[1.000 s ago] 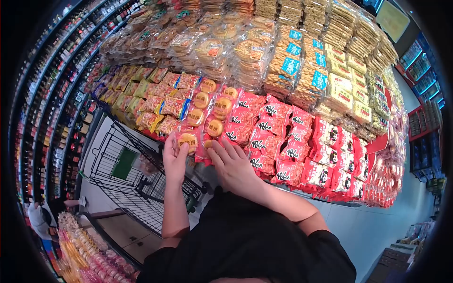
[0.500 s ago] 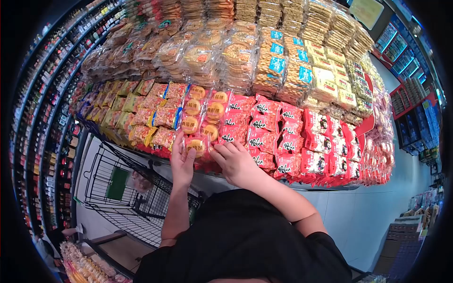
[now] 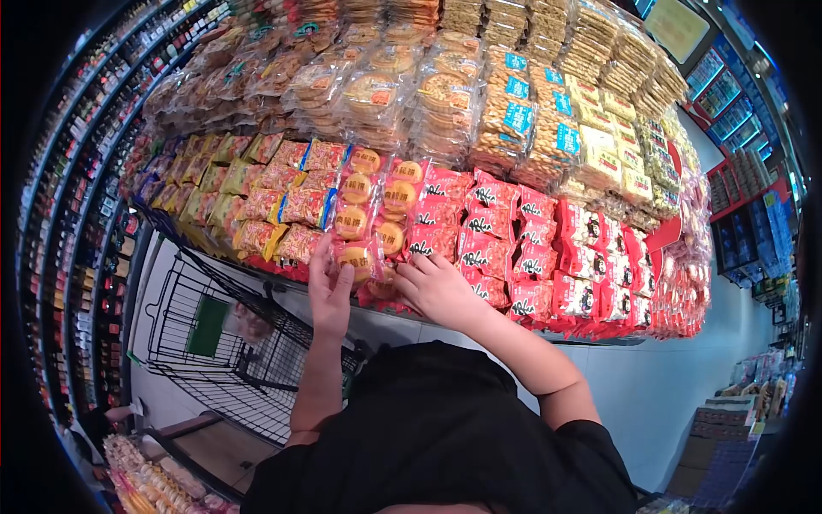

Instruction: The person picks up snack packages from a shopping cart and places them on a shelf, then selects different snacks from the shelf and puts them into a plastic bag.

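Pink packets with round yellow labels, one of them the front packet (image 3: 354,256), lie in two columns on the snack display. My left hand (image 3: 331,289) is at the left edge of this front packet, thumb and fingers closed on its wrapper. Just to its right, my right hand (image 3: 435,289) has bent fingers pressed down by the front end of the same columns. Its fingertips are partly hidden, so what they pinch cannot be made out. Red packets with black characters (image 3: 486,221) lie beside my right hand. Small yellow-and-pink packets (image 3: 300,244) are left of my left hand.
A black wire shopping cart (image 3: 214,343) stands below left of the display. Bagged round cakes (image 3: 374,94) and nut bars with blue labels (image 3: 516,120) are piled behind. Shelves of bottles (image 3: 77,257) line the left, and floor (image 3: 634,385) shows at right.
The view has shifted slightly, so the display's right part sits a little further right. My right hand has moved slightly right, away from the front packet. My left hand stays at the packet.
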`<control>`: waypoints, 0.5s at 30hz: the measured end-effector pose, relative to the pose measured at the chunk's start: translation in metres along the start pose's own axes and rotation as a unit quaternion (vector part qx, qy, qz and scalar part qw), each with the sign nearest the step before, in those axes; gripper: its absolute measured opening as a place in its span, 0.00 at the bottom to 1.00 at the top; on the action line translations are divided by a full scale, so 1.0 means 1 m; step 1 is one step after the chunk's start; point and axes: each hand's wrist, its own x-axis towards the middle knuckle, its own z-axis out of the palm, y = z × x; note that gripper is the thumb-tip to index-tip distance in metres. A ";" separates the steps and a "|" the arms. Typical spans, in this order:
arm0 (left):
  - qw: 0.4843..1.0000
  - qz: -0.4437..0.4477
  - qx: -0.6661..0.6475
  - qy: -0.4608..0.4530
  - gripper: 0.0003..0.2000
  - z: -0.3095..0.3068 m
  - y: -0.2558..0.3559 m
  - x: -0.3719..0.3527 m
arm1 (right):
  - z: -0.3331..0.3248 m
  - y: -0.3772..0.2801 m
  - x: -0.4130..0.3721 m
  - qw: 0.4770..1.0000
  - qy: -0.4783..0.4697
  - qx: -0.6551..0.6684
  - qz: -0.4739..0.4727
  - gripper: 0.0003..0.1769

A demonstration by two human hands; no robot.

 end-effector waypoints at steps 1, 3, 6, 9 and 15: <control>1.000 0.019 0.006 -0.016 0.28 -0.001 -0.008 -0.001 | -0.002 -0.001 -0.001 1.000 0.011 0.015 0.008 0.22; 0.999 0.028 0.030 -0.015 0.28 0.001 -0.013 -0.003 | -0.004 0.000 -0.004 0.999 0.020 0.031 0.015 0.21; 0.998 0.044 0.051 -0.013 0.28 0.005 -0.013 -0.003 | -0.005 0.001 -0.007 0.999 0.018 0.036 0.032 0.17; 0.999 0.043 0.023 0.000 0.28 0.004 -0.006 -0.002 | -0.006 0.002 -0.008 0.999 0.004 0.017 0.042 0.16; 0.995 0.031 -0.055 0.077 0.28 -0.005 0.005 0.002 | -0.006 -0.010 -0.005 1.000 0.019 0.012 0.006 0.24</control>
